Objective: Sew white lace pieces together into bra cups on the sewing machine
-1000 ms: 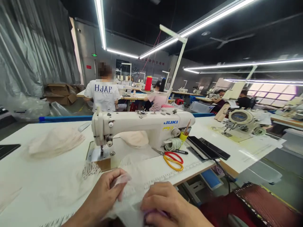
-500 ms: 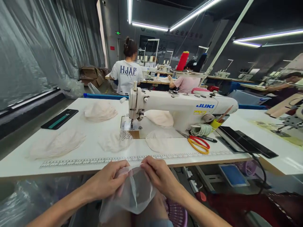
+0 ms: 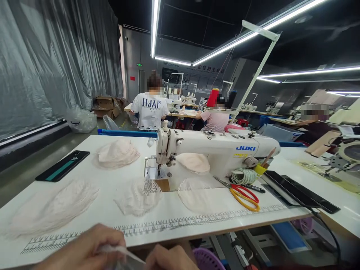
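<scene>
The white table (image 3: 84, 221) fills the lower half of the frame, with the white sewing machine (image 3: 213, 152) at centre, marked JUKI in blue. Piles of pale mesh pieces lie around it: one at lower left (image 3: 53, 206), one at left centre (image 3: 116, 153), one just below the needle (image 3: 139, 198), one right of that (image 3: 197, 197). A printed ruler strip (image 3: 174, 224) runs along the table's near edge. Red and yellow scissors (image 3: 243, 195) lie at right, a dark phone (image 3: 63, 170) at left.

Both hands are cut off by the bottom edge. The left hand (image 3: 84, 251) pinches a thin translucent fabric piece (image 3: 123, 253) at bottom centre; most of the piece is hidden below the frame. The right hand (image 3: 168, 259) shows only its knuckles, touching the fabric; whether it grips cannot be told.

Half a second ago both hands and the whole piece were in full view; the view has since lifted, and the hands sit lower.

A person (image 3: 150, 108) at upper centre wears a shirt reading HJAF
</scene>
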The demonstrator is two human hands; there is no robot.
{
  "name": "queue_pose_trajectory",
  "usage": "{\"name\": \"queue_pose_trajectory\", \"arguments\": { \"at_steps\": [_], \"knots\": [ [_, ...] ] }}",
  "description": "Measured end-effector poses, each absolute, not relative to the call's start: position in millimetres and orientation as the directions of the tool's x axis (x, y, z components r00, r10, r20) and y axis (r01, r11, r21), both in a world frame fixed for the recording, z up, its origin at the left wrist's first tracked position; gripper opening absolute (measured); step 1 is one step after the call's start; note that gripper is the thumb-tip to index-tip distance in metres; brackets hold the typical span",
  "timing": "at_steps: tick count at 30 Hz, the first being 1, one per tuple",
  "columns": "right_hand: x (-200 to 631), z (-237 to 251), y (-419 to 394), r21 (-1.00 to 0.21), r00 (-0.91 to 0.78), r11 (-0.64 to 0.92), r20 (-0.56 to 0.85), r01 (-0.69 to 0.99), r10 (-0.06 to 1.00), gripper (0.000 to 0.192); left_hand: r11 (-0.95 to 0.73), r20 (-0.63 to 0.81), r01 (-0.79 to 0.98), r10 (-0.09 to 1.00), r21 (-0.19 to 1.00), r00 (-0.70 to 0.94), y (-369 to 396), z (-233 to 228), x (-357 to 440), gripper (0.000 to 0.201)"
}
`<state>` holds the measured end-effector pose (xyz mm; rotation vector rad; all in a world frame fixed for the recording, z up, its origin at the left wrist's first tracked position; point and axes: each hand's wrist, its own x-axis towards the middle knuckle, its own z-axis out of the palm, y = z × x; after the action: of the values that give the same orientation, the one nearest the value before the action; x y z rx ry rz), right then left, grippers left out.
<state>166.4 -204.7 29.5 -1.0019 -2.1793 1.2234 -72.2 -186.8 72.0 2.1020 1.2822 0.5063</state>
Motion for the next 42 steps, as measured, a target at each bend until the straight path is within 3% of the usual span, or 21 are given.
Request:
{"name": "queue_pose_trajectory", "arguments": {
  "at_steps": [1, 4, 6, 8, 10, 14, 18, 23, 26, 29, 31, 36, 39, 42],
  "knots": [
    [159.7, 34.3, -195.4, -0.881, -0.620, 0.322, 0.042, 0.347, 0.783, 0.017, -0.307, -0.080, 0.627, 0.856, 0.716, 0.511, -170.1, 83.3, -76.8, 0.025],
    [142.8, 54.7, -154.5, -0.924, -0.506, 0.217, 0.030, 0.315, 0.862, 0.018, -0.272, -0.119, 0.634, 0.856, 0.724, 0.503, -108.1, 112.3, -72.2, 0.030],
    [138.8, 62.8, -122.2, -0.894, -0.425, 0.217, 0.034, 0.392, 0.904, 0.014, -0.245, -0.177, 0.663, 0.847, 0.707, 0.502, -69.4, 114.3, -60.4, 0.025],
    [142.4, 61.3, -95.3, -0.758, -0.346, 0.295, 0.098, 0.582, 0.933, 0.011, -0.230, -0.188, 0.694, 0.862, 0.683, 0.471, -43.0, 100.9, -49.6, 0.018],
    [153.5, 52.1, -80.3, -0.540, -0.321, 0.355, 0.160, 0.764, 0.934, 0.012, -0.224, -0.174, 0.738, 0.891, 0.636, 0.420, -31.5, 79.7, -43.4, 0.017],
    [194.6, 30.6, -84.2, -0.171, -0.375, 0.434, 0.294, 0.884, 0.879, 0.016, -0.188, -0.117, 0.816, 0.948, 0.546, 0.297, -39.1, 48.2, -40.8, 0.021],
    [249.0, 20.0, -91.6, -0.007, -0.426, 0.462, 0.377, 0.887, 0.822, 0.021, -0.165, -0.116, 0.838, 0.958, 0.521, 0.261, -52.4, 43.4, -28.9, 0.019],
    [292.6, 20.1, -82.8, 0.091, -0.316, 0.305, 0.382, 0.948, 0.868, 0.025, -0.194, -0.132, 0.806, 0.939, 0.559, 0.317, -53.3, 47.0, 0.6, 0.020],
    [278.9, 29.9, -83.7, 0.030, -0.300, 0.323, 0.456, 0.946, 0.838, 0.025, -0.200, -0.148, 0.781, 0.925, 0.591, 0.349, -52.9, 51.4, 7.8, 0.022],
    [239.5, 42.8, -85.5, -0.230, -0.422, 0.554, 0.440, 0.800, 0.793, 0.029, -0.144, -0.187, 0.675, 0.900, 0.724, 0.393, -55.9, 58.5, 5.4, 0.025],
    [213.7, 49.9, -83.6, -0.411, -0.503, 0.614, 0.354, 0.674, 0.788, 0.043, -0.043, -0.232, 0.560, 0.882, 0.827, 0.410, -59.5, 63.6, 2.0, 0.024],
    [190.2, 54.0, -71.7, -0.746, -0.522, 0.449, 0.161, 0.491, 0.838, 0.011, 0.178, -0.378, 0.459, 0.839, 0.871, 0.392, -66.4, 66.1, -6.1, 0.026],
    [192.2, 48.6, -66.4, -0.811, -0.539, 0.370, 0.081, 0.453, 0.838, 0.011, 0.221, -0.438, 0.501, 0.819, 0.837, 0.371, -65.7, 58.4, -9.6, 0.029],
    [193.5, 41.7, -64.6, -0.784, -0.567, 0.380, 0.044, 0.491, 0.823, 0.010, 0.200, -0.440, 0.545, 0.824, 0.814, 0.355, -62.8, 51.7, -12.0, 0.028]
  ]
}}
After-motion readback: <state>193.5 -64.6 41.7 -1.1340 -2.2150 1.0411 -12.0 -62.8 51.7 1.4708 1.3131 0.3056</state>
